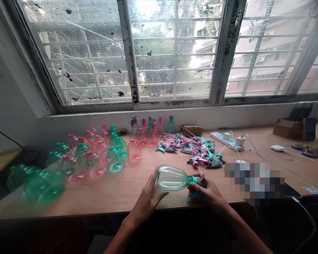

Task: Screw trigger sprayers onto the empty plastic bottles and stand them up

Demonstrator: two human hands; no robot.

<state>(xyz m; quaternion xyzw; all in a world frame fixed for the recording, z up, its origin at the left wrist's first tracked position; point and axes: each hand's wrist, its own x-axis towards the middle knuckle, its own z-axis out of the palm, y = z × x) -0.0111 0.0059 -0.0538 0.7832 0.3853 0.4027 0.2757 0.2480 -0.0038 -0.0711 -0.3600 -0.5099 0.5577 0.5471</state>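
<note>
I hold a clear green plastic bottle (172, 178) on its side just above the wooden table's front edge (116, 195). My left hand (149, 195) cups the bottle's base, fingers wrapped round it. At the bottle's neck, my right hand (208, 192) is closed on a teal and black spray trigger head (200, 183). A pile of loose pink, teal and black trigger heads (196, 150) lies just beyond my right hand.
Several empty green and pink bottles (95, 155) stand at the left and back. A few bottles with triggers fitted (148, 128) stand by the window sill. A white power strip (226, 140), cables, a cardboard box (288, 127) and a blurred patch (254, 181) lie at the right.
</note>
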